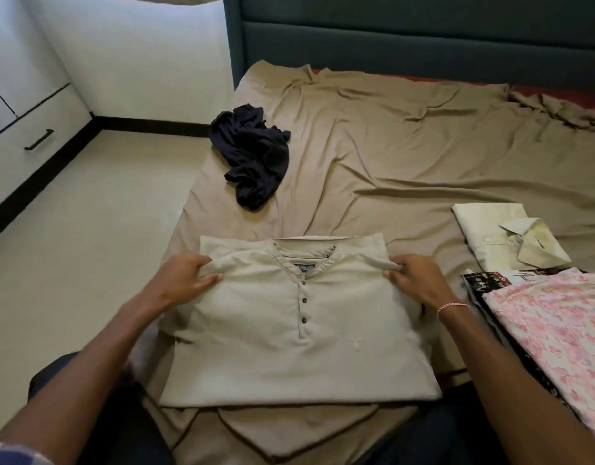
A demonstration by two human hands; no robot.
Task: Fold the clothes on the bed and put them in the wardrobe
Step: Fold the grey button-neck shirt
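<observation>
Both hands pinch the beige shirt (289, 330) at its shoulders, left hand (185, 280) and right hand (420, 280), on the bed (390, 156).

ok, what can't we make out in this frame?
Head view only:
- Label on the shirt: text too small and blurred.
- Printed garment: mostly covered by the pink garment.
- Pink garment: cut off by the right edge.
- Cabinet: cut off by the left edge.
- Navy garment: crumpled, type unclear.
- Left hand, right hand: fingers partly tucked in shirt folds.
</observation>
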